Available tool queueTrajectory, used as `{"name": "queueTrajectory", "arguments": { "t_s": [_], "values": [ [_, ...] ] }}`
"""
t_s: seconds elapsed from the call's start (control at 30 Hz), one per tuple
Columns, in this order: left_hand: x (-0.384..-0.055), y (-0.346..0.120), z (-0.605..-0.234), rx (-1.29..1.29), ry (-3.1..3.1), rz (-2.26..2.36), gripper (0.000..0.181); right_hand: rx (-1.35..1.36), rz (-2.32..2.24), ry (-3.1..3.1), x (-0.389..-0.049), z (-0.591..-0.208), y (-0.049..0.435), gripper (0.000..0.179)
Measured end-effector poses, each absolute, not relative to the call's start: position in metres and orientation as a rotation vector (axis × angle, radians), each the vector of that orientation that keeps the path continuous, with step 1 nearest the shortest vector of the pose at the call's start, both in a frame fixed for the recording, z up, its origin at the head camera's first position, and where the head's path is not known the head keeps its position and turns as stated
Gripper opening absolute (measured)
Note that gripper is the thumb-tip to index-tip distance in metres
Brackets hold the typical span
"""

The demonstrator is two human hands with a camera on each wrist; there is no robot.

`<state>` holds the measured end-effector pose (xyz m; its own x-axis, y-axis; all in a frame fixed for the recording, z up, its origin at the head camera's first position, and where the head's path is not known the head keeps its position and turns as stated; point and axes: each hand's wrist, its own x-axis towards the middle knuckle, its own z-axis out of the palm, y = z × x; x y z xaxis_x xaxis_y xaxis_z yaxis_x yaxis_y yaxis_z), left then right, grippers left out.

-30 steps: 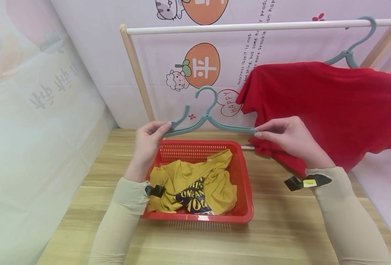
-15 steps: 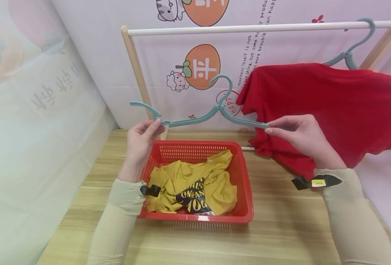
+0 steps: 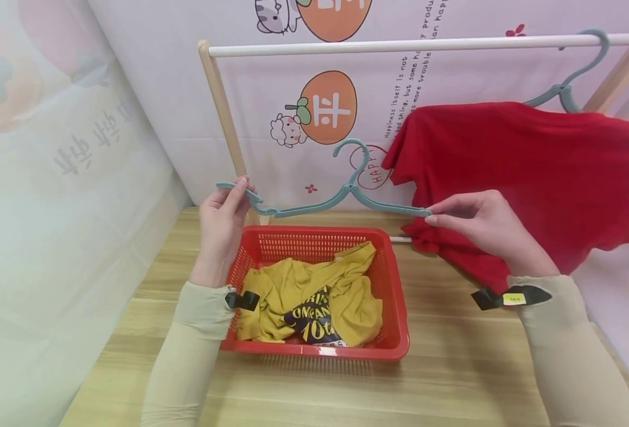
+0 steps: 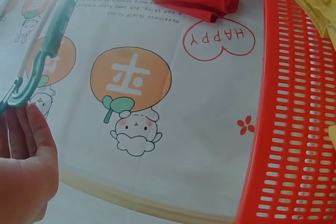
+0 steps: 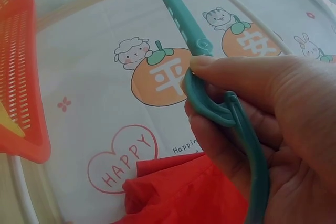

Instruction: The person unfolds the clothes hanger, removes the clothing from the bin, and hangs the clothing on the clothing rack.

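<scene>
A teal folding clothes hanger is held up level above the back of the red basket, its hook upward. My left hand pinches the hinged piece at the hanger's left end between thumb and fingers. My right hand pinches the tip of its right arm. In the right wrist view, the thumb presses near the joint of the hanger, and another hinged piece curves back across the palm. The left wrist view has the fingers touching the curved end of the hanger.
The red basket on the wooden table holds a yellow shirt with dark lettering. Behind stands a rack with a white rod. A red T-shirt hangs from another teal hanger at right.
Both hands have drawn apart, the left leftward and the right rightward. The left end piece has swung outward, and my left fingers have moved up onto it. The hanger's middle rose, then dipped.
</scene>
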<state>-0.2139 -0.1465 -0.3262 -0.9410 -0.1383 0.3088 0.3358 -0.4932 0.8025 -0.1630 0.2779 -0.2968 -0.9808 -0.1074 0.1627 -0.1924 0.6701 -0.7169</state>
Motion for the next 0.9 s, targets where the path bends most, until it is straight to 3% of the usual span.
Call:
{"name": "queueTrajectory", "arguments": {
  "t_s": [0.9],
  "values": [
    [-0.2093, -0.1522, -0.3314, -0.244, -1.323, -2.584, 0.007, 0.201, 1.251, -2.618, -0.1608, -0.2963, 0.2873, 0.033]
  ]
}}
